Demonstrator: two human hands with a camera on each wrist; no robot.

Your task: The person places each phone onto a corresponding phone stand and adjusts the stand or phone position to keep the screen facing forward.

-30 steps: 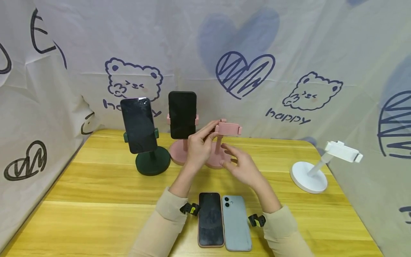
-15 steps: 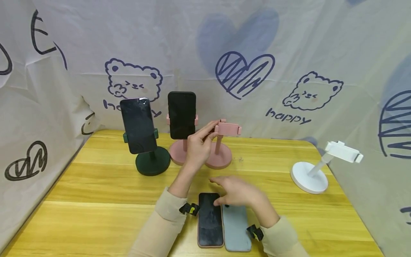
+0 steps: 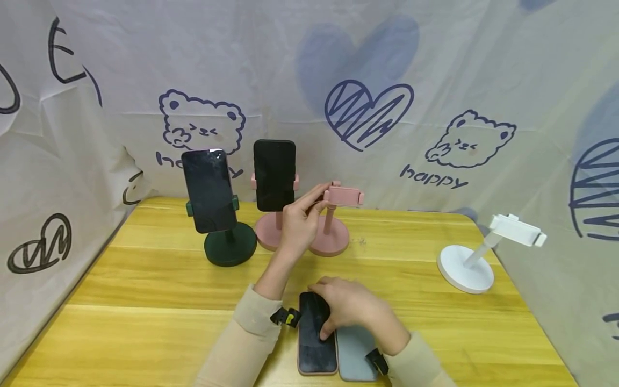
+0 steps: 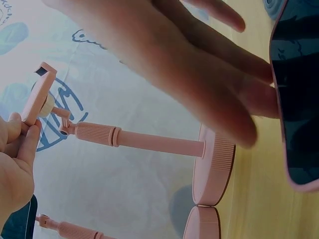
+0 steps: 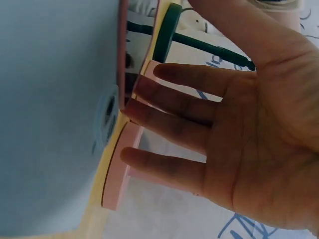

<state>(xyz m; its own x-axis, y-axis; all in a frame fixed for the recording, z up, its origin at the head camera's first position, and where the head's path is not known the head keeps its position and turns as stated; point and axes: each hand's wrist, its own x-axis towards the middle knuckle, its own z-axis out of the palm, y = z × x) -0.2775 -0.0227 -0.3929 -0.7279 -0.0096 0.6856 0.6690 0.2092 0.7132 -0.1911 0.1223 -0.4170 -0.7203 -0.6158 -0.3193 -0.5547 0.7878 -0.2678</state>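
My left hand (image 3: 298,228) pinches the end of the clamp on a pink phone stand (image 3: 329,236); in the left wrist view its thumb and fingers grip the edge of the clamp (image 4: 41,94). My right hand (image 3: 355,309) reaches over a dark-screened phone (image 3: 311,352) lying face up on the table, its fingers at the far end and the thumb over the screen side. In the right wrist view these fingers (image 5: 169,124) are straight, with the tips right at the phone edge. A pale blue phone (image 3: 355,355) lies face down beside it, partly covered by the right hand and wrist.
To the left, a green stand (image 3: 231,247) bears a phone (image 3: 209,191), and another pink stand (image 3: 267,228) bears a black phone (image 3: 274,174). A white stand (image 3: 466,269) is at the right edge of the wooden table (image 3: 159,333). A printed cloth (image 3: 290,54) hangs behind.
My right hand has left the base of the pink stand and come back toward the front, down to the dark-screened phone. The left hand has stayed on the clamp.
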